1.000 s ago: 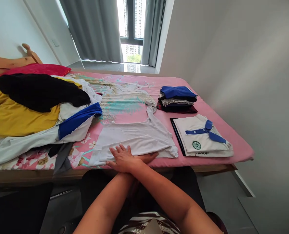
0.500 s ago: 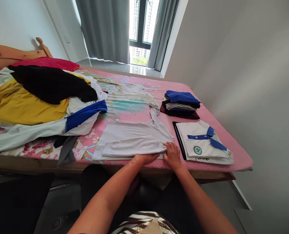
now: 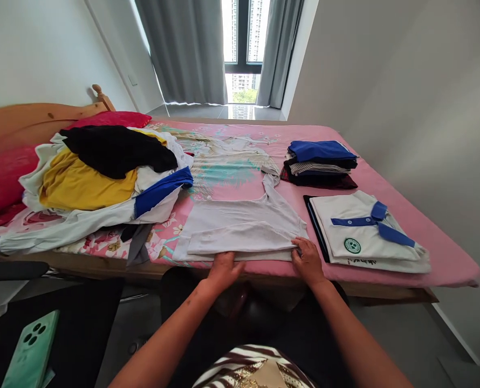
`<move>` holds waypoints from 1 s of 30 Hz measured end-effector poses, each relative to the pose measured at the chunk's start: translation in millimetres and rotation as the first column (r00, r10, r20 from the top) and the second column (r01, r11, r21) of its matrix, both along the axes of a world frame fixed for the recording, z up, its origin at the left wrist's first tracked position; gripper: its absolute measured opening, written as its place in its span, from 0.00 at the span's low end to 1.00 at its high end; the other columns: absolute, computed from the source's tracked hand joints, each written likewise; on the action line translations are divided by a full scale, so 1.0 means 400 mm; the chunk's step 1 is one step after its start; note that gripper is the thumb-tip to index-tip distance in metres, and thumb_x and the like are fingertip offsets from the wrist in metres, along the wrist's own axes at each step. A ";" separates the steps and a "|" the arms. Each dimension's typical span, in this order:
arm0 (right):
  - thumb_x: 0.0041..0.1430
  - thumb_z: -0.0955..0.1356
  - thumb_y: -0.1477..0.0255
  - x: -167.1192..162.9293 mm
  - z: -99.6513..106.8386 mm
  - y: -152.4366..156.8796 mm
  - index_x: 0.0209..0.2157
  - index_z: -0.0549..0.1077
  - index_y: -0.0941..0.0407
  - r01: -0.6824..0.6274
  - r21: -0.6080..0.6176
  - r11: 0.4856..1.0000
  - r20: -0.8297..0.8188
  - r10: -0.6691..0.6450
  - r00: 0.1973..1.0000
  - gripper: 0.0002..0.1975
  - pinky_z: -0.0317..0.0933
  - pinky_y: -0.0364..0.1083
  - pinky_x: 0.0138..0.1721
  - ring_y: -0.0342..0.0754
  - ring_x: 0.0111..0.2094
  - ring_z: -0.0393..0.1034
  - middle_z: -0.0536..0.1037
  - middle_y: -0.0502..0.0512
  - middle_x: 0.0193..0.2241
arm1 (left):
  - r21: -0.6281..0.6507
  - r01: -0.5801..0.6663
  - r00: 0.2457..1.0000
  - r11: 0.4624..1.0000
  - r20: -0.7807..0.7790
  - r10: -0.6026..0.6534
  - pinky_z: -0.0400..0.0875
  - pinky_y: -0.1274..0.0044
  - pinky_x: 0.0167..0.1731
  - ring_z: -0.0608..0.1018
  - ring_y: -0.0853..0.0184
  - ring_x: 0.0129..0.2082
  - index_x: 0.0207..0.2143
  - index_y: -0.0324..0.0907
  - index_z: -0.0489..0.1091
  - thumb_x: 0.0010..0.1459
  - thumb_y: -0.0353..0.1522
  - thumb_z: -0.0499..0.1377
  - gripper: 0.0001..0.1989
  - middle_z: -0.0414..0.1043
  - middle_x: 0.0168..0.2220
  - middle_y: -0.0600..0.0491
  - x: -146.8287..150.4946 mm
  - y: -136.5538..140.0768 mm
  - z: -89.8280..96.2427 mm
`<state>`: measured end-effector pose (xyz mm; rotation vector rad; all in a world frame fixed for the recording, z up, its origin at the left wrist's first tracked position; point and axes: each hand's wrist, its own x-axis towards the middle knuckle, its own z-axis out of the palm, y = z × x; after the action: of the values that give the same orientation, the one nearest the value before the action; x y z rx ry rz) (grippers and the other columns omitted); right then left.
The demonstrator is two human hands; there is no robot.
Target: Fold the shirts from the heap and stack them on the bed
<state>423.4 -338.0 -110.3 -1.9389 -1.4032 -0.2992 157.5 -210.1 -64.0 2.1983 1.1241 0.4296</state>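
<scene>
A light grey long-sleeved shirt [image 3: 240, 213] lies spread on the bed, one sleeve folded lengthwise across its body near the front edge. My left hand [image 3: 225, 269] rests at the lower edge of that folded sleeve, fingertips touching the cloth and thumb held apart to the right. At the shoulder end of the same sleeve, my right hand [image 3: 308, 262] has its fingers curled on the fabric, pinching it. The other sleeve [image 3: 273, 186] stretches away toward the window. To the right of my right hand lies a folded white polo shirt [image 3: 349, 231] with a blue collar and a green badge.
A loose heap of clothes [image 3: 90, 180] covers the left of the pink bed sheet [image 3: 438, 253]. A stack of folded clothes [image 3: 321, 164] stands at the back right. A green phone [image 3: 32, 350] lies on a black surface at lower left. Grey curtains [image 3: 183, 51] hang beyond.
My left hand has slid left along the sleeve's edge and turned, its thumb now apart. My right hand stays at the shoulder end. The view has shifted left, bringing the phone into sight.
</scene>
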 end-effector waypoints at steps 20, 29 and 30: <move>0.51 0.62 0.81 0.005 0.042 -0.019 0.29 0.68 0.56 0.047 -0.025 0.999 0.022 -0.046 0.999 0.08 0.57 0.49 0.45 0.50 0.39 0.62 0.70 0.55 0.31 | -0.657 -0.399 0.673 0.639 0.264 0.691 0.52 0.84 0.08 0.69 0.74 0.12 0.29 0.42 0.63 0.46 0.37 0.64 0.13 0.65 0.20 0.61 -0.177 0.203 0.062; 0.51 0.61 0.80 -0.011 0.071 -0.049 0.38 0.72 0.55 0.082 0.012 0.997 -0.041 -0.082 0.996 0.14 0.54 0.56 0.54 0.53 0.48 0.62 0.72 0.57 0.42 | 0.185 -0.451 0.880 0.873 -0.074 0.470 0.70 0.71 0.37 0.76 0.59 0.37 0.46 0.42 0.67 0.51 0.42 0.58 0.22 0.72 0.33 0.50 -0.246 0.200 0.044; 0.52 0.61 0.79 -0.023 0.087 -0.044 0.38 0.71 0.55 0.057 0.033 0.998 -0.055 -0.055 0.997 0.13 0.53 0.56 0.55 0.53 0.49 0.63 0.72 0.57 0.42 | 0.279 -0.410 0.901 0.869 -0.027 0.434 0.69 0.70 0.42 0.75 0.59 0.40 0.47 0.42 0.67 0.53 0.41 0.55 0.20 0.72 0.35 0.49 -0.236 0.188 0.048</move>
<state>414.3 -355.7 -75.6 -1.9457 -1.3022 -0.2931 63.2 -134.8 -44.7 2.2036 1.6956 0.7114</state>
